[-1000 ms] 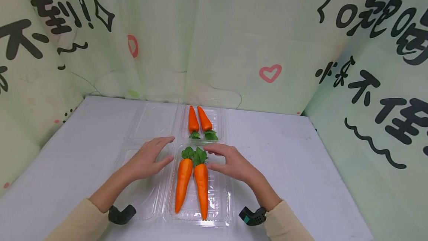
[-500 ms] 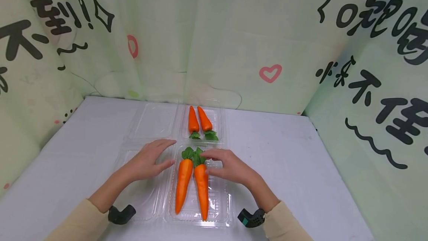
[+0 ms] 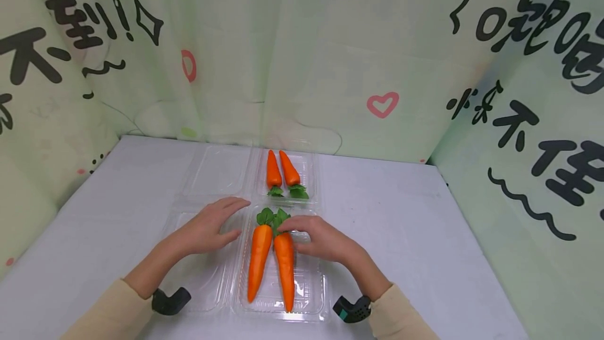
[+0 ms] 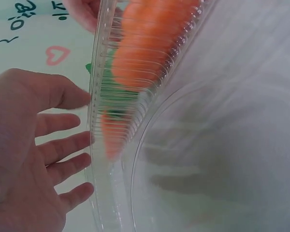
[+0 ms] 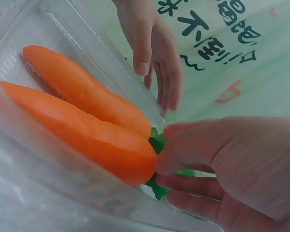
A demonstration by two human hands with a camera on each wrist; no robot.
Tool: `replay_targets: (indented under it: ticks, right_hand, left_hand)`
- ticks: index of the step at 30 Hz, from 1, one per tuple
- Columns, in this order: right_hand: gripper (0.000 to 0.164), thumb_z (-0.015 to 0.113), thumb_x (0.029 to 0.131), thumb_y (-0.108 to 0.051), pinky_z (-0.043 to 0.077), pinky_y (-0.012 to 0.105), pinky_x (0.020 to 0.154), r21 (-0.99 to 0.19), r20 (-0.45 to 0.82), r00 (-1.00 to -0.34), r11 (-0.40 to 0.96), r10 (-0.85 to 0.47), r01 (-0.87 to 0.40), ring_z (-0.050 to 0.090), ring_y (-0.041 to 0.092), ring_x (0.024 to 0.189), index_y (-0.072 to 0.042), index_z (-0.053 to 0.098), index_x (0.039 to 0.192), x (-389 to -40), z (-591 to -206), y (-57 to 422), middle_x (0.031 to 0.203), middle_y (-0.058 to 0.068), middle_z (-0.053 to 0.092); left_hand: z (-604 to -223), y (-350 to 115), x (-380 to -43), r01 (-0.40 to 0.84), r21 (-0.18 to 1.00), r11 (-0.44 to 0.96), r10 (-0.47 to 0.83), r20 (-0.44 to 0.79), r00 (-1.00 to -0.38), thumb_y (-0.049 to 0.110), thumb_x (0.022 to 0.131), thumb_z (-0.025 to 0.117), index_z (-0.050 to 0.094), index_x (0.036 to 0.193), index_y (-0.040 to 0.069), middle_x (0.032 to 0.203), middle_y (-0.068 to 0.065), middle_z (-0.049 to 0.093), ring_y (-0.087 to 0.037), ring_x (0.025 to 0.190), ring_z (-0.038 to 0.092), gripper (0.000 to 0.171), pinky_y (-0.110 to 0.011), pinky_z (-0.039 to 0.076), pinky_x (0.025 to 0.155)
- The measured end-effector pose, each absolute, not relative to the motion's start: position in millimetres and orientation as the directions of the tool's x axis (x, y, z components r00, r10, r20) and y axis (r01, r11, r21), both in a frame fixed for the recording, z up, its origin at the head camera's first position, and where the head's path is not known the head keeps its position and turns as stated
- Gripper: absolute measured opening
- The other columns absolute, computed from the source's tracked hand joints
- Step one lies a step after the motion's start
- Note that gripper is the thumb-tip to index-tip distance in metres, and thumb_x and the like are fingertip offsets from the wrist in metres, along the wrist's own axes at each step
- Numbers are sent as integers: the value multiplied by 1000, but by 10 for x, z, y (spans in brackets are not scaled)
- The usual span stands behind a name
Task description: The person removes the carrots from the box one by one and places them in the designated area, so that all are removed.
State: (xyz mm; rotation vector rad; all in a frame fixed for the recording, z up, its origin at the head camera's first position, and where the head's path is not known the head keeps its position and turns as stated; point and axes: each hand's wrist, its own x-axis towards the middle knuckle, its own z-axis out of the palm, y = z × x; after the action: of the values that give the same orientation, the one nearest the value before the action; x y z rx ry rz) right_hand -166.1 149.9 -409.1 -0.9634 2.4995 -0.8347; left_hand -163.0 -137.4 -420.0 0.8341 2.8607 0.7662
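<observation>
Two large toy carrots (image 3: 258,266) with green leaves lie side by side in the base of a clear plastic clamshell box (image 3: 309,293), leaf ends away from me. My right hand (image 3: 321,237) holds the right-hand carrot (image 3: 284,261) at its leafy end, fingers curled over the top and thumb at its side. In the right wrist view the fingertips (image 5: 171,154) meet the carrot where the leaves begin. My left hand (image 3: 207,227) hovers over the box's left side, fingers apart and holding nothing. The left wrist view has its fingers (image 4: 70,145) close along the clear wall.
Behind stands a second clear box (image 3: 311,172) with two smaller carrots (image 3: 273,169), leaves toward me. Both lids (image 3: 217,169) lie folded out to the left. A white-covered table (image 3: 391,214) carries everything, and a printed curtain (image 3: 325,62) surrounds its back and sides.
My right hand has come left and slightly nearer me, its fingers moving from beside the leaves to over the right-hand carrot's top. The left hand has barely shifted; the carrots stay put.
</observation>
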Motion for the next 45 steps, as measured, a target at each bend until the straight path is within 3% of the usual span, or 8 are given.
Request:
replay_targets:
  ticks: [5,14,33,45]
  right_hand:
    - [40,61,89,-2,47,36,106,-568,-128,-695,627,-708,-534,54,16,126,-19,66,124,-1657,-4094,1482,131,-4,62]
    - [43,62,89,0,48,34,106,-505,-188,-651,641,-735,-577,51,19,128,-23,67,124,-1657,-4089,1431,136,-3,58]
    - [45,66,86,0,48,37,105,-330,-185,-627,649,-756,-685,55,18,125,-24,65,124,-1619,-4135,1360,136,-3,57]
    - [48,67,83,4,50,34,102,-310,-203,-627,657,-752,-687,56,15,119,-27,66,119,-1622,-4172,1360,132,-8,59]
  left_hand:
    - [-4202,-1386,-1636,514,471,717,547,78,-834,8,86,62,48,141,11,144,-14,48,-35,131,46,57,-58,42,105]
    - [-4194,-1365,-1658,528,426,734,572,30,-820,4,85,64,53,138,25,145,-12,46,-35,131,46,58,-57,46,102]
    - [-4185,-1360,-1650,583,386,715,618,42,-785,1,84,66,60,132,23,145,-16,44,-36,130,45,54,-55,47,101]
    - [-4181,-1350,-1635,569,399,719,608,37,-793,3,83,67,61,132,22,146,-15,43,-36,131,45,52,-54,49,100]
